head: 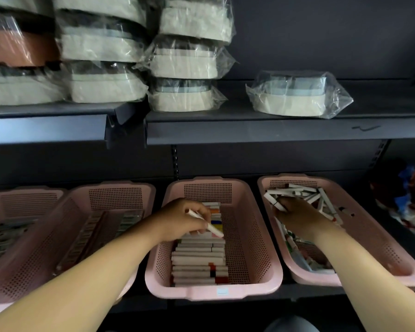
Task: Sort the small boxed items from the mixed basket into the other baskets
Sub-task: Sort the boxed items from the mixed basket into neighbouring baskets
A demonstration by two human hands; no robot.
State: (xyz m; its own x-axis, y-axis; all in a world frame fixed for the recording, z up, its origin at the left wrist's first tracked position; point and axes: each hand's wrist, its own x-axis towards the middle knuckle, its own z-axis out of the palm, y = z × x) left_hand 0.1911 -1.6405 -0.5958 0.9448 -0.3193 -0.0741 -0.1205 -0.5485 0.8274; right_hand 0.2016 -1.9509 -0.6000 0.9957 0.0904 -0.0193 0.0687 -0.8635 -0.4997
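Currently the left hand (182,219) pinches one slim white box (207,225) between thumb and curled fingers. The box sits slantwise just above the neat stacked row in the middle basket (213,293) at 6 o'clock. By my judgement it is held low so that it can be laid flat among like items.

The right hand (295,216), at 4 o'clock, has its fingers bent down into the loose heap in the mixed basket (379,243), and whether it has hold of a box cannot be told. Many boxes lie there, so I judge the sorting part done. Two further baskets (120,188) sit at 8 o'clock.

No writing is legible. A pale sticker (222,291) on the middle basket's front rim is unreadable.
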